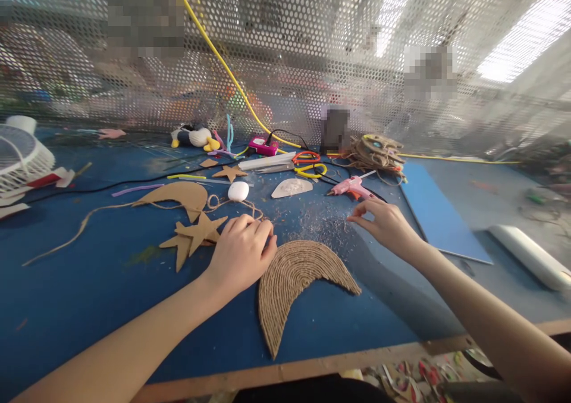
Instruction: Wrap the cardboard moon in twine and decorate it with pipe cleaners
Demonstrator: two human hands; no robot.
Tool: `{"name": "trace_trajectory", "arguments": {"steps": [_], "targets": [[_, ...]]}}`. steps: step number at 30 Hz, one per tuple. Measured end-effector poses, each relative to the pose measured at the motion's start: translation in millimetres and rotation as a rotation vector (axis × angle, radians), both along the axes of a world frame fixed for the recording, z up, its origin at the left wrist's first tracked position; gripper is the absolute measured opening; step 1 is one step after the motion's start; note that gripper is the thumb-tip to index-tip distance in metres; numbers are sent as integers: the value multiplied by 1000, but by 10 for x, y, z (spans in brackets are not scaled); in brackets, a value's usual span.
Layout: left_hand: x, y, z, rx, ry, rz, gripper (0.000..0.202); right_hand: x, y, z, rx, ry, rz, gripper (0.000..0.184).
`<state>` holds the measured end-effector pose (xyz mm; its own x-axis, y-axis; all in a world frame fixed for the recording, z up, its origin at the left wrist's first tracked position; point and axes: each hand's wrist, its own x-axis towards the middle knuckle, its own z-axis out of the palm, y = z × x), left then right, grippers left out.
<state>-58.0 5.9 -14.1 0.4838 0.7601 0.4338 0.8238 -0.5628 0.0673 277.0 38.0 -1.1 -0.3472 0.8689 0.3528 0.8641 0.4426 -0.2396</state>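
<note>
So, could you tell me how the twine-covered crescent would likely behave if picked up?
The twine-covered crescent lies flat, shaped like the bare cardboard crescent nearby, so it is probably stiff and light. Its coiled twine looks rough, so it should not slip. Flat, it is unlikely to roll.

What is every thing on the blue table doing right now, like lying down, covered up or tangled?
Crescent moon, lying flat, covered in coiled twine.
Left hand, fingers curled on the crescent moon's upper edge.
Right hand, hovering near the glue gun, not touching it.
Glue gun, lying on its side.
Cardboard stars, bare, overlapping.
Twine bundle, tangled.
</note>
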Motion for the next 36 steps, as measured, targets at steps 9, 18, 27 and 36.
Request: {"name": "trace_trajectory", "arguments": {"steps": [9,18,27,36], "targets": [[-6,-7,-5,36,0,-22,14,-449,628,302,16,49,52,26],[-18,-28,-2,55,37,-57,16,-902,1274,355,25,3,166,16],[-17,-77,0,16,77,-162,24,-1162,1423,143,-87,-134,415,35],[-20,-77,6,-75,71,-218,23,-971,1019,371,-42,-93,274,18]]}}
